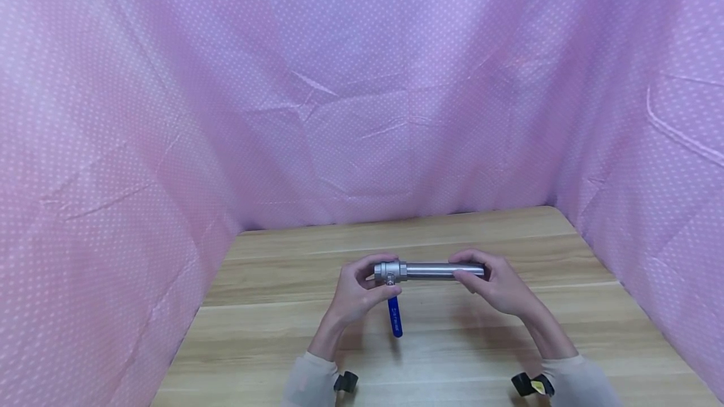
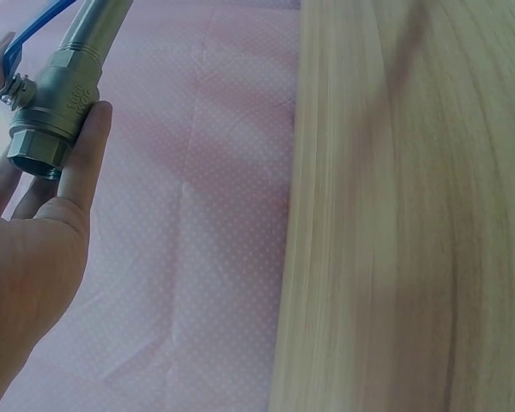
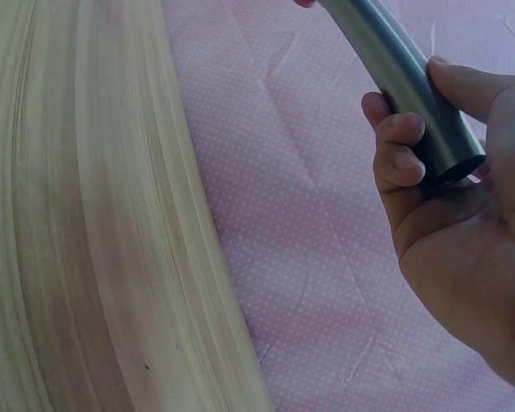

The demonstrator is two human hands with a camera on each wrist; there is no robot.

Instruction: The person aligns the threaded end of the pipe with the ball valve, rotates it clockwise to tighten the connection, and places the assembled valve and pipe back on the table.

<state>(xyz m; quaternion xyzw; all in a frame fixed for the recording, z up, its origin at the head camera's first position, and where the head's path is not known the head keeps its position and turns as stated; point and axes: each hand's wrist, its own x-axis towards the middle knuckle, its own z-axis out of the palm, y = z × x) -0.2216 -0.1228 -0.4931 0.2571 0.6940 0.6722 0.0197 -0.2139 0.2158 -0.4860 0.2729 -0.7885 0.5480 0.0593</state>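
A silver ball valve (image 1: pixel 389 271) with a blue lever handle (image 1: pixel 394 318) is joined at its right side to a straight steel pipe (image 1: pixel 430 271). My left hand (image 1: pixel 355 291) grips the valve body, thumb by the base of the lever. The lever points down toward me. Around the pipe's far right end curl the fingers and thumb of my right hand (image 1: pixel 498 281). Both hands hold the piece level above the table. In the left wrist view the valve's hexagonal open end (image 2: pixel 39 153) faces the palm; the right wrist view shows the pipe's hollow end (image 3: pixel 457 170).
The wood-grain table (image 1: pixel 271 331) has a rounded far right corner. Pink dotted cloth (image 1: pixel 362 112) hangs behind it and along both sides. A black strap mount (image 1: pixel 346 382) sits at the left wrist, and another black mount (image 1: pixel 523 384) at the right.
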